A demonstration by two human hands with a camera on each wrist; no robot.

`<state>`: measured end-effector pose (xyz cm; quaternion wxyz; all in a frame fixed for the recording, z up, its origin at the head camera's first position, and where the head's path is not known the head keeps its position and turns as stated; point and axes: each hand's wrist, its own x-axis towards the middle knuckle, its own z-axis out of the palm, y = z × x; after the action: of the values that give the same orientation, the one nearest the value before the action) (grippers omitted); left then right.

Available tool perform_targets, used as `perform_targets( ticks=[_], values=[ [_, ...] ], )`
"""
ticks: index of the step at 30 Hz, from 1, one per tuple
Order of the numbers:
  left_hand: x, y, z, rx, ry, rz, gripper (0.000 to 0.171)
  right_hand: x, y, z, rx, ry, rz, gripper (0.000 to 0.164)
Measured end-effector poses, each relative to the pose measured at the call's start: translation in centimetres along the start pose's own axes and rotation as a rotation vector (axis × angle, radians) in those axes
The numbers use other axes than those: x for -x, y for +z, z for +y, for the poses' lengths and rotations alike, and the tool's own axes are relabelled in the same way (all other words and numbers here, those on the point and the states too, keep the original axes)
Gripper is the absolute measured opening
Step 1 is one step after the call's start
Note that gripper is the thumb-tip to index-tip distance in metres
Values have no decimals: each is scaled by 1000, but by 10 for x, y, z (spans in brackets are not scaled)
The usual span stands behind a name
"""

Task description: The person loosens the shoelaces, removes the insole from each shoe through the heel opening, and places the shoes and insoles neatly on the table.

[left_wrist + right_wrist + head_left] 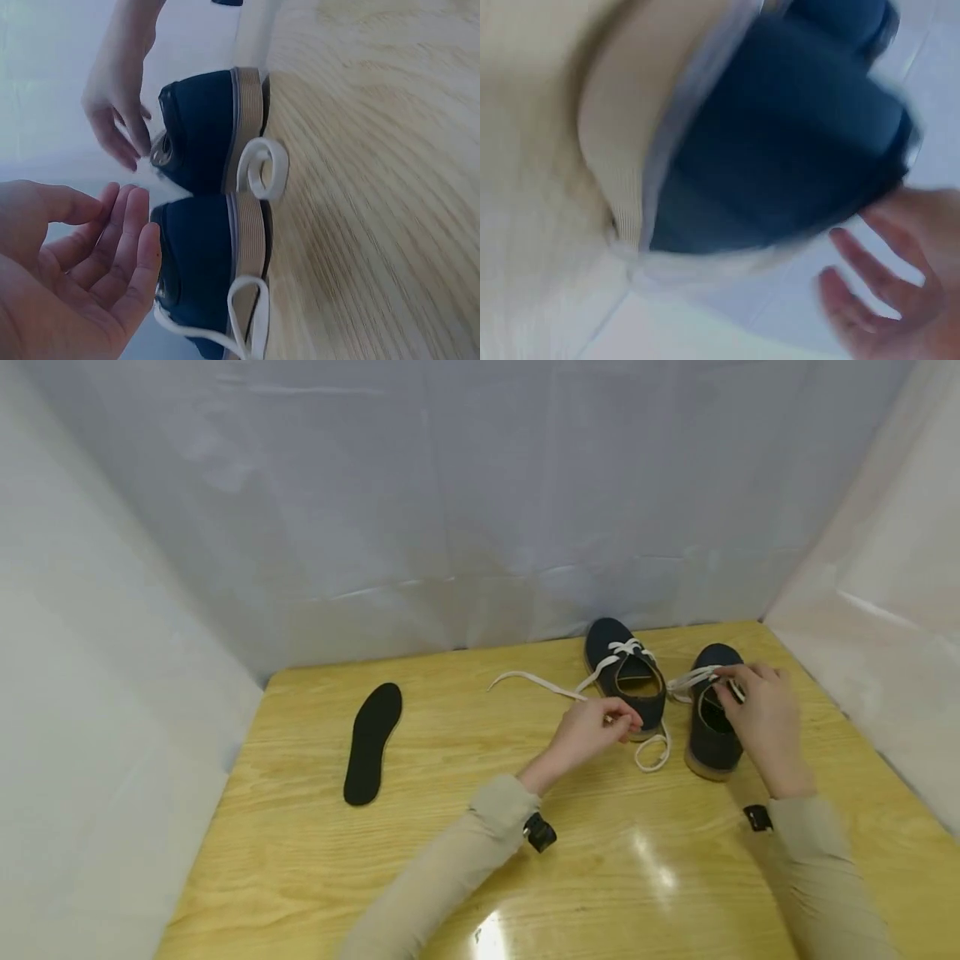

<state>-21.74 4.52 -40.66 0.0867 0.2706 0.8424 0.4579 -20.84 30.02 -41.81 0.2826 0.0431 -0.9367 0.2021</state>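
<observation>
Two dark navy lace-up shoes stand side by side on the table, the left shoe (606, 640) and the right shoe (718, 752). My left hand (596, 727) hovers by the heel of the left shoe; in the left wrist view its fingers are loosely bent with nothing between them. Over the opening of the right shoe is my right hand (765, 718), its fingertips close to the white laces (693, 678). The right wrist view shows its fingers (855, 262) loosely spread at the shoe's upper edge. One white lace (536, 681) trails leftward from the left shoe.
A black insole (371, 743) lies on the left part of the wooden table (442, 827). A looped lace end (654, 753) rests behind the left shoe's heel. Pale sheeting (450, 510) hangs behind the table and along both sides.
</observation>
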Motion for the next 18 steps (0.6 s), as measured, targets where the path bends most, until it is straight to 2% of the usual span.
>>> perform_targets(
  ticks=[3,6,8,10,14,18],
  values=[
    [-5,9,6,-39,30,-12,21,-8,-3,14,49,-6,-133,43],
    [-9,19,12,-83,56,-21,21,-12,-3,24,54,32,-272,48],
    [-12,25,16,-118,71,-22,21,-13,-3,29,36,57,-303,45],
    [-15,32,20,-139,80,-26,21,-13,-3,30,18,81,-299,41],
    [-20,46,28,-187,83,-74,24,-12,-4,24,27,131,-324,40],
    [-23,56,31,-326,99,-127,27,-10,-3,11,46,164,-387,46]
  ],
)
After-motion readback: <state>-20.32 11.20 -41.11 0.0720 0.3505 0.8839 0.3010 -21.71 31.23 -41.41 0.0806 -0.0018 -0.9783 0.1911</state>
